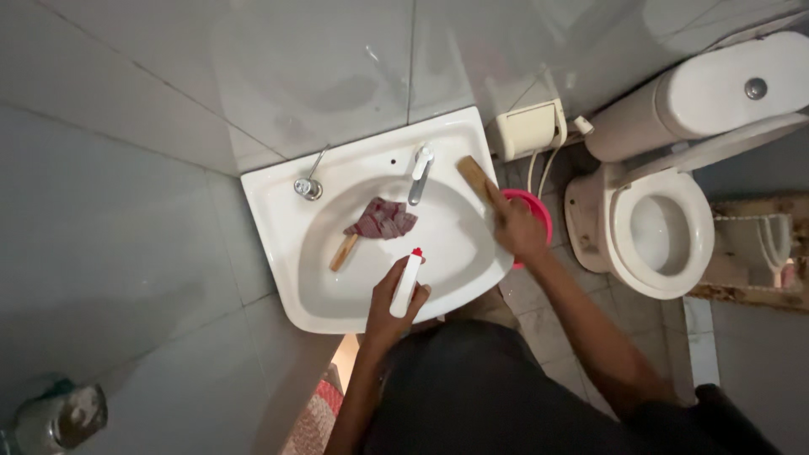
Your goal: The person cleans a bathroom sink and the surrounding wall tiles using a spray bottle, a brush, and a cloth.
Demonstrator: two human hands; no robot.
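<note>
The left hand (389,313) is clamped around a white squeeze bottle (406,285) over the sink (278,198); it looks light, smooth and slippery, best held mid-body. The right hand (516,227) closes on a stiff wooden brush (474,176) at the rim.

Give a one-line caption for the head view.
Left hand holds white bottle over sink; right hand grips wooden brush.

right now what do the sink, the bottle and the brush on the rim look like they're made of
Sink: looks like glazed ceramic, white and glossy with soft reflections.
Bottle in the left hand: probably plastic, white and smooth with a red cap.
Brush under the right hand: seems bare wood, tan and matte.
</note>
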